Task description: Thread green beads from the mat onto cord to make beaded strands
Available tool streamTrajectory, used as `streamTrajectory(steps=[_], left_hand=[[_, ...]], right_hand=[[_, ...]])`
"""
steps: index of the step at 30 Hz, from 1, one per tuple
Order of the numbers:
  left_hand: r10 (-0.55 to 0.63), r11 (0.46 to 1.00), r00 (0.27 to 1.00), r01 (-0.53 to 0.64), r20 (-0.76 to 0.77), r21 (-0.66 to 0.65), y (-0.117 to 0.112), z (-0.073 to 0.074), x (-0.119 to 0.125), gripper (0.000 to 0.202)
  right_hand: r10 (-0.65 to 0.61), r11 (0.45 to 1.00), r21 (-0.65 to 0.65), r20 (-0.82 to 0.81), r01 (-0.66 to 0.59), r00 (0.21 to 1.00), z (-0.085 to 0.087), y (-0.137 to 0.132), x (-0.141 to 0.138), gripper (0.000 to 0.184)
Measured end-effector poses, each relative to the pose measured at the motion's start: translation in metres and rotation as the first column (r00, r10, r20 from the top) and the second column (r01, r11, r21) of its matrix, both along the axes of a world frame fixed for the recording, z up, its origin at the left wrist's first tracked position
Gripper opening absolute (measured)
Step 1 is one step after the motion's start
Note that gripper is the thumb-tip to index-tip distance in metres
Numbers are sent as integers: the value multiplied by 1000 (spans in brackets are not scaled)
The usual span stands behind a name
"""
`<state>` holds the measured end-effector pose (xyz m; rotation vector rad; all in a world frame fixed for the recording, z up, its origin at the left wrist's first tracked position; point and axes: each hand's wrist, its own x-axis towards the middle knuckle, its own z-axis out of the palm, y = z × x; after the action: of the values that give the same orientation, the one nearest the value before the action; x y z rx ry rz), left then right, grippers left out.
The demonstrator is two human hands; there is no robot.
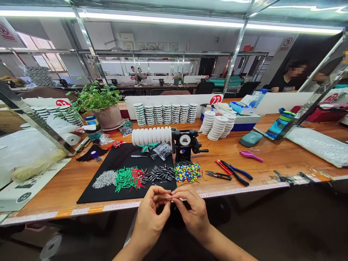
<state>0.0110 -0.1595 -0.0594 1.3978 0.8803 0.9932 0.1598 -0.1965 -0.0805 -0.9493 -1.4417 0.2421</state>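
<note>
My left hand [153, 214] and my right hand [191, 210] meet at the table's front edge, fingertips pinched close together. Whatever is between them is too small to make out. Just beyond them, a black mat [103, 190] bears piles of small silver pieces [104, 179], green tubes [123, 179], red tubes [137, 177] and dark striped pieces [160, 174]. Multicoloured beads [187, 172] lie in a heap at the mat's right edge. Behind the beads stands a black hand-cranked winder [185, 145] with a row of white spools [150, 136] on its shaft.
Right of the beads lie thread snips [219, 175], a red cutter [223, 167] and blue-handled pliers [240, 173]. Stacked white spools [217, 127] stand behind. A potted plant [107, 116] is at the back left. Metal posts [307, 94] frame the bench; a person [289, 78] sits far right.
</note>
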Motion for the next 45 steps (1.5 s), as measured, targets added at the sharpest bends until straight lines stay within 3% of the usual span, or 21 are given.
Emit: streamTrajectory(steps=[3,7,10,13,18,22,25,27,29,30,33,36,41,43,45], left_hand=[[56,988,990,-36,-131,148,2,1,-1,19],[61,973,969,-4,-240,232,6,9,-5,15],[18,975,952,51,-307,215,8,17,-7,13],[-44,987,947,91,-317,134,9,21,-8,24],[-191,971,976,172,-101,-165,7,16,-5,49],[-122,911,975,184,186,-369,4,10,3,46],[-78,908,963,175,258,-380,3,8,5,41],[-107,951,975,157,194,-265,3,8,3,39],[-128,991,991,129,47,-27,6,8,0,31],[-119,986,992,122,-33,116,8,7,-2,25],[-49,880,983,126,-176,458,14,6,-7,24],[40,761,977,106,-209,640,20,6,-9,33],[157,590,969,63,-191,805,28,2,-11,40],[189,560,968,30,-163,828,34,-1,-13,32],[193,577,969,14,-153,816,44,-3,-13,20]], right_hand=[[44,999,-30,-45,-45,998,-1,2,0,12],[84,996,-38,-76,-87,994,-2,4,3,13],[94,995,-27,-66,-96,993,-2,5,6,16],[103,995,-8,-48,-103,994,-2,6,8,16],[115,993,-1,-33,-115,993,-1,7,9,17],[129,992,1,-33,-129,991,0,7,10,17],[122,992,-14,-45,-122,992,2,6,11,16],[114,993,-23,-52,-115,992,3,6,11,16],[108,993,-34,-75,-111,991,4,6,11,15],[109,993,-44,-93,-113,990,4,6,10,15],[114,987,-97,-149,-130,982,2,6,8,15],[103,981,-146,-179,-130,978,2,5,7,17],[16,988,-152,-146,-38,989,12,4,8,24],[-41,994,-104,-97,30,994,14,8,7,27],[-121,992,30,-36,122,992,7,19,3,30]])
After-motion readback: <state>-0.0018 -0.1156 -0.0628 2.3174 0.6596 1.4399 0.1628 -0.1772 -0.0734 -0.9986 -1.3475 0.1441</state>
